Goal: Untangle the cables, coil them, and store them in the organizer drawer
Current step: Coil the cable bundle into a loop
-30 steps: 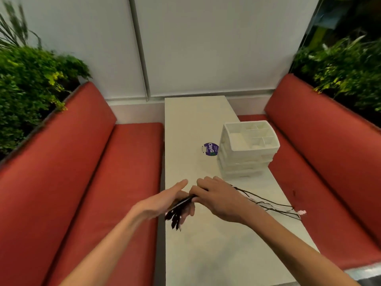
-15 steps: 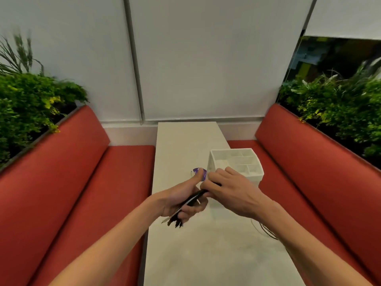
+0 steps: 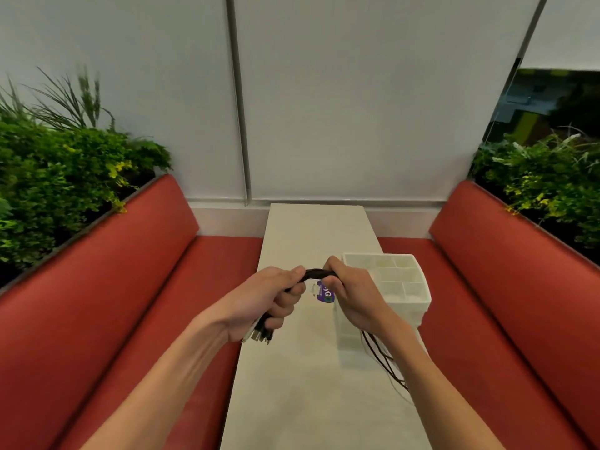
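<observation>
Both hands, left (image 3: 266,297) and right (image 3: 349,295), grip the cables (image 3: 319,273), a limp, light bundle best held near its plugs.

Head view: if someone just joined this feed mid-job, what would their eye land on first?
First the two hands at centre: the left hand and right hand grip a dark cable bundle stretched between them over the narrow white table. Next comes the white organizer just right of the right hand, then the red benches flanking the table on both sides.
</observation>
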A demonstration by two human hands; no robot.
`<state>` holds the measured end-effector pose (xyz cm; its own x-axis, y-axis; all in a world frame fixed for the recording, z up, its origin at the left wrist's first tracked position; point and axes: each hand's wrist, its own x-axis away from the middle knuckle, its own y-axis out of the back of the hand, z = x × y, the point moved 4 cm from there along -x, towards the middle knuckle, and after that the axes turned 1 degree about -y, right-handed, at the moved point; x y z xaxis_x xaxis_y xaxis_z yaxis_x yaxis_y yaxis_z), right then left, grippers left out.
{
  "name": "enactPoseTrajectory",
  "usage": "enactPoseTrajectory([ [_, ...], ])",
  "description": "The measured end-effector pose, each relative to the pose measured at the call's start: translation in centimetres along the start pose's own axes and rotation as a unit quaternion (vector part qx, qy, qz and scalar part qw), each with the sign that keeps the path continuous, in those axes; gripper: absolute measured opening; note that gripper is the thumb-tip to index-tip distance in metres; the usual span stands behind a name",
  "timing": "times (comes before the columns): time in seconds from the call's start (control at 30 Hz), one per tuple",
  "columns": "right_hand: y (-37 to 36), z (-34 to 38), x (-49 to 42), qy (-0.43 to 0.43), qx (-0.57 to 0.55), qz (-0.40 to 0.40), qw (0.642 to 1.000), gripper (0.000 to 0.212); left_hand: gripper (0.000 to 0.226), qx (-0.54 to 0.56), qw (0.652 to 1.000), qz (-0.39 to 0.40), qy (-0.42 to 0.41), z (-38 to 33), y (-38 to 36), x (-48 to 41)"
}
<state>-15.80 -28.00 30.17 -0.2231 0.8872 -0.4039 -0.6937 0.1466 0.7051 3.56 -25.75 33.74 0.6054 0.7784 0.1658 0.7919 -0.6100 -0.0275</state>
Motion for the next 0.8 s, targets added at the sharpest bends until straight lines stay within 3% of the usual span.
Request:
enactPoseTrajectory([
  [0.17, -2.0, -1.2, 0.2, -0.044, -0.18, -0.017, 0.982, 0.073, 0.042, 0.047, 0.997, -0.053, -0.041, -0.6, 1.2, 0.5],
  [0.47, -5.8, -2.7, 1.8, -0.099, -0.25, 0.019, 0.963, 0.057, 0.049, 0.123, 0.978, -0.124, -0.116, -0.2, 2.1, 0.4],
  [0.6, -7.4, -2.1, 2.4, -0.148, -0.218, 0.046, 0.963, 0.054, 0.055, 0.132, 0.966, -0.16, -0.155, 1.1, 1.9, 0.0],
  [0.8, -8.0, -2.0, 2.3, -0.229, -0.092, 0.085, 0.965, 0.076, 0.043, 0.074, 0.969, -0.17, -0.164, 3.1, 1.5, 0.5],
])
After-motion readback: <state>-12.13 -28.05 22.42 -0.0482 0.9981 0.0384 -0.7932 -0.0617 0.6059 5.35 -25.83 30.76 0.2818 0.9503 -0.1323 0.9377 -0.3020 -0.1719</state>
